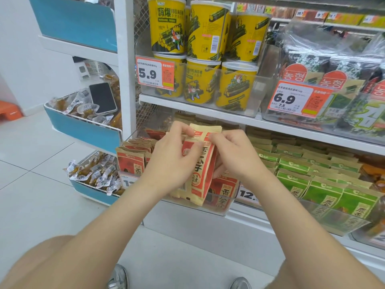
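The left hand (174, 157) and right hand (235, 157) are each pinching the top edges of a bunch of red sunflower-seed packets (201, 161), holding them upright over the clear bin (220, 207) on the low shelf (250, 221), probably squaring them for neat restocking.

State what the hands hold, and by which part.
The red packets: left hand and right hand grip their upper part, one on each side.

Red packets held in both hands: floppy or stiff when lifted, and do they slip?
Probably semi-floppy: the red packets bow slightly between the left hand and right hand. Likely light, since fingertips pinch several at once. The matte paper looks grippy, though stacked ones may slide apart.
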`<state>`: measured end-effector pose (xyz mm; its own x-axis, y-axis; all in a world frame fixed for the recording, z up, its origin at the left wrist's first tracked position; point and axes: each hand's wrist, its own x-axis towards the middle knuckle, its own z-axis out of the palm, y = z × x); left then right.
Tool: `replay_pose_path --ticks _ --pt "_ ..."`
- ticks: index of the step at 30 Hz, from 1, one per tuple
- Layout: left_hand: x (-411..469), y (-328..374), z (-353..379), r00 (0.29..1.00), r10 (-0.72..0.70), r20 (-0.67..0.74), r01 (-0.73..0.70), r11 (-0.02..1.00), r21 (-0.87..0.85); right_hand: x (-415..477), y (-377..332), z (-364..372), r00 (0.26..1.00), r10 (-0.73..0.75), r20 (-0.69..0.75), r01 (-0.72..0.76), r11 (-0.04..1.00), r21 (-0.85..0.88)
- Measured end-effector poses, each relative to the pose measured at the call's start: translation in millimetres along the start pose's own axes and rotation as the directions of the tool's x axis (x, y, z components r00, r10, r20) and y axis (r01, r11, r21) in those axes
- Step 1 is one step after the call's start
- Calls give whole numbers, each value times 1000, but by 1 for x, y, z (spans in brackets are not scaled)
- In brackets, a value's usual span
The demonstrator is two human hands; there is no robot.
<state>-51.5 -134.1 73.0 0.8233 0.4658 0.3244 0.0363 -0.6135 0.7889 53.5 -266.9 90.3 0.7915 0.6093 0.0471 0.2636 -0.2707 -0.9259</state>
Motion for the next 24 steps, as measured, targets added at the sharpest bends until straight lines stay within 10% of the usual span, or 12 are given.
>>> replay_pose_path --ticks 24 --pt "6 -9 -5 986 159 -53 -148 974 171 1 12 7 920 -378 -101 360 919 -159"
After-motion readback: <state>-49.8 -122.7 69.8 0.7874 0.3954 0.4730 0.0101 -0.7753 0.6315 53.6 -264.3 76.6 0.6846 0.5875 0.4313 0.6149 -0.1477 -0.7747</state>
